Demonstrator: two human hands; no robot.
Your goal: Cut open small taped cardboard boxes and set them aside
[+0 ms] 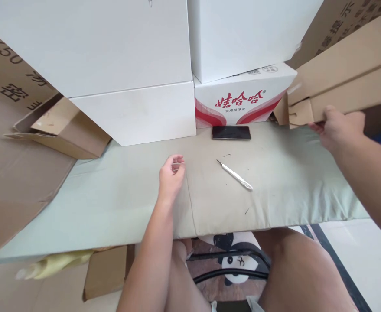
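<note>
My left hand (171, 173) hovers over or rests on the pale green cloth (138, 190), its fingers curled together. A thin pale line shows at the fingertips, too small to make out. My right hand (343, 128) reaches to the far right, its fingers closed on the lower edge of a brown cardboard box (343, 82). Between the hands lies a slim white pen-like tool (236, 175) with a narrow dark tip pointing away to the left. Behind it a dark phone (231, 132) lies flat.
White boxes (131, 112) are stacked at the back beside a red-and-white printed carton (242, 97). An open cardboard box (70, 128) sits at left. Small dark scraps dot the cloth. Below the front edge are my knees and a panda-patterned seat (237, 262).
</note>
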